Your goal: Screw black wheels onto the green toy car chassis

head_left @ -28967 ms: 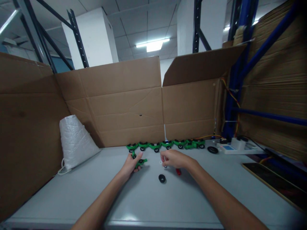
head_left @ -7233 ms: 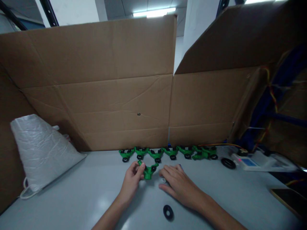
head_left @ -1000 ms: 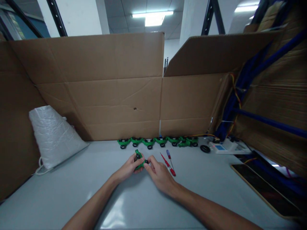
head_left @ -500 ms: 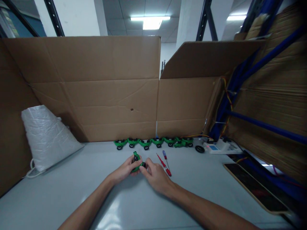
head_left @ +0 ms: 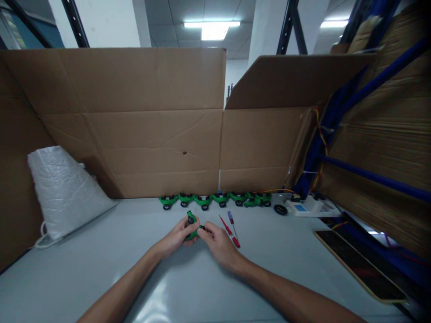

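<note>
A small green toy car [head_left: 192, 229] with black wheels is held above the middle of the table. My left hand [head_left: 178, 235] is closed round its left side, with the thumb on top. At the car's right end, the thumb and fingers of my right hand [head_left: 215, 240] pinch a dark wheel, which they mostly cover. Just right of that hand lie a red screwdriver [head_left: 232, 235] and a screwdriver with a blue-purple handle [head_left: 230, 216].
Several green toy cars [head_left: 204, 204] stand in a row along the cardboard wall [head_left: 151, 139]. Near the row's right end are a black ring [head_left: 280, 209] and a white power strip [head_left: 316, 207]. A white bag [head_left: 67, 193] sits left; a dark flat panel [head_left: 360, 264] lies right.
My right thumb and fingers have shifted slightly over the wheel, covering more of it. The toy car stays in both hands, and the view has moved a little.
</note>
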Demonstrator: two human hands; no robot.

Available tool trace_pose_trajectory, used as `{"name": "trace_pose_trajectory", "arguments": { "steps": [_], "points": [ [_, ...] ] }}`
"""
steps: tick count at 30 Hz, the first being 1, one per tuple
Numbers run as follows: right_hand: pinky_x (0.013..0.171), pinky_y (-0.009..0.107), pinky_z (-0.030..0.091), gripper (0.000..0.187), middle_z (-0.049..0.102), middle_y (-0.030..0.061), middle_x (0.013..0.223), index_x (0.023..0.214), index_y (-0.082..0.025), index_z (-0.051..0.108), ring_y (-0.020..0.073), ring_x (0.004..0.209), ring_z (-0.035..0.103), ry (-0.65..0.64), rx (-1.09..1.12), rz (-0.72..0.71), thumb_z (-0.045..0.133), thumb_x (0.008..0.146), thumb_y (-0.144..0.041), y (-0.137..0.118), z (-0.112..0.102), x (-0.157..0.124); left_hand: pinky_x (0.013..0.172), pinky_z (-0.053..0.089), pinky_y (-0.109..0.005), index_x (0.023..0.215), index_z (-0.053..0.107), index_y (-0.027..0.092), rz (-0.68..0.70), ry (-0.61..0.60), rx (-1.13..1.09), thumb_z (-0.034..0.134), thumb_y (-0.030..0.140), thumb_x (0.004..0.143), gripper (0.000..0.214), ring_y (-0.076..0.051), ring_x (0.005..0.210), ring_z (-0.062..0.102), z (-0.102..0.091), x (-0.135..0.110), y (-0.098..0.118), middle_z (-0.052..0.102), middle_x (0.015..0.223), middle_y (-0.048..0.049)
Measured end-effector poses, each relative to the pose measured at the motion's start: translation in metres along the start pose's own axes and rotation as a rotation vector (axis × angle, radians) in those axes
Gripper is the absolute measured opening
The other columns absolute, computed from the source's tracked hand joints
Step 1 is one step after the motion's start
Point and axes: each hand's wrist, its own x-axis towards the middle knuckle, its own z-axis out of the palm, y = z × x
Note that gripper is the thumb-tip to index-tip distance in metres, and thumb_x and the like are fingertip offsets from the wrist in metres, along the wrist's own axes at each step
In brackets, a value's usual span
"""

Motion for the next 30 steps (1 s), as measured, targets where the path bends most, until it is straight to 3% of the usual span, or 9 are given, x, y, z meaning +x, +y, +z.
{"name": "trace_pose_trajectory", "arguments": {
  "steps": [5,8,10,13,15,22,30],
  "points": [
    [0.054,0.025,0.032,0.039,0.041,-0.0066,0.064,0.079,-0.024,0.049,0.0142,0.058,0.043,0.11,-0.026,0.042,0.044,0.105,-0.052,0.003,-0.004,0.002,0.049,0.024,-0.019,0.1,0.055,0.017,0.018,0.044,-0.002,0.076,0.063,0.085,0.053,-0.01,0.062,0.049,-0.005,0.001,-0.001,0.056,0.078,0.0005],
    [0.06,0.026,0.04,0.021,0.048,-0.0055,0.069,0.089,-0.024,0.054,0.0159,0.062,0.052,0.221,-0.17,0.018,0.049,0.103,-0.038,0.001,-0.009,0.001,0.048,0.022,-0.019,0.099,0.054,0.017,0.025,0.11,-0.029,0.077,0.062,0.084,0.053,-0.008,0.058,0.046,-0.009,0.002,-0.001,0.057,0.075,0.0011],
    [0.072,0.03,0.048,0.007,0.058,0.0,0.086,0.098,-0.023,0.058,0.0187,0.078,0.062,0.256,-0.297,-0.042,0.051,0.098,-0.025,0.003,-0.011,0.001,0.047,0.021,-0.019,0.095,0.052,0.018,0.038,0.14,-0.057,0.076,0.062,0.085,0.051,-0.007,0.054,0.043,-0.012,0.003,0.0,0.057,0.073,0.0021],
    [0.087,0.036,0.052,0.029,0.061,0.0095,0.115,0.117,-0.023,0.061,0.0238,0.098,0.067,0.254,-0.45,-0.1,0.051,0.093,-0.011,0.01,-0.012,0.0,0.046,0.021,-0.018,0.092,0.05,0.018,0.041,0.169,-0.106,0.077,0.061,0.085,0.051,-0.006,0.052,0.041,-0.014,0.004,-0.001,0.056,0.071,0.003],
    [0.087,0.038,0.053,0.04,0.061,0.0122,0.12,0.124,-0.023,0.062,0.0253,0.097,0.067,0.241,-0.522,-0.099,0.051,0.09,-0.005,0.015,-0.011,-0.001,0.046,0.021,-0.018,0.093,0.05,0.018,0.025,0.184,-0.134,0.078,0.06,0.084,0.051,-0.006,0.052,0.042,-0.016,0.005,-0.003,0.057,0.071,0.0029],
    [0.072,0.032,0.05,0.032,0.064,0.0078,0.107,0.108,-0.028,0.066,0.0217,0.082,0.067,0.125,-0.601,-0.134,0.047,0.097,-0.004,0.024,-0.012,-0.001,0.044,0.02,-0.018,0.089,0.052,0.017,0.002,0.15,-0.198,0.078,0.06,0.084,0.05,-0.006,0.05,0.041,-0.021,0.007,-0.005,0.056,0.069,0.0026],
    [0.065,0.031,0.043,0.019,0.063,0.0047,0.102,0.1,-0.025,0.057,0.0202,0.075,0.064,0.103,-0.634,-0.085,0.047,0.099,-0.009,0.016,-0.013,-0.003,0.046,0.02,-0.019,0.085,0.052,0.017,0.002,0.118,-0.193,0.075,0.058,0.088,0.048,-0.005,0.05,0.038,-0.019,0.005,-0.002,0.054,0.069,0.0024]
  ]
}}
